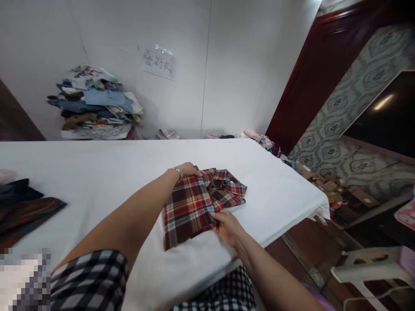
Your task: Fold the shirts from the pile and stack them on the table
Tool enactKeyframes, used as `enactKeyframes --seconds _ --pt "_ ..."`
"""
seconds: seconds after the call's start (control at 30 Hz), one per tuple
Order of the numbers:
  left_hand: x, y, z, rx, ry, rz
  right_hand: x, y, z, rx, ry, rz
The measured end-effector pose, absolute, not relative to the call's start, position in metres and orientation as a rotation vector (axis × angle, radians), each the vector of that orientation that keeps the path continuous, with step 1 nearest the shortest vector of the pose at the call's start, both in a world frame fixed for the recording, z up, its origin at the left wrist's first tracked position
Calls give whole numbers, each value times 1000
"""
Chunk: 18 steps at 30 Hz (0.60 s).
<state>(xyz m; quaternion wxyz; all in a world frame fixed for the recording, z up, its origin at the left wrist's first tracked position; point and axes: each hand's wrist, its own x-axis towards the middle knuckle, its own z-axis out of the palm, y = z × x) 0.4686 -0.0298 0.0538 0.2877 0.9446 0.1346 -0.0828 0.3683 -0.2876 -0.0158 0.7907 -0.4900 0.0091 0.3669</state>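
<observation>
Lying between left hand (188,169) and right hand (228,224), the plaid shirt (189,205) seems gripped.

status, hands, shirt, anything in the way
Left hand at far edge of plaid shirt, right hand pinching near edge. Shirt folded over, on table. Dark clothes left, clear of it.
</observation>
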Motion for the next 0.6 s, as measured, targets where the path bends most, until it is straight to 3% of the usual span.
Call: enactKeyframes --seconds 0.17,0.4,0.5,0.6 --pt "447 -7 109 2198 349 -144 397 -283 16 -1233 -221 587" --pt "384 13 189 1668 77 537 468 -275 100 -1494 -663 19" --pt "331 10 167 1824 102 667 466 -281 89 -1598 -829 -110" --pt "271 -6 101 2108 185 587 442 -294 42 -1693 -1002 -44"
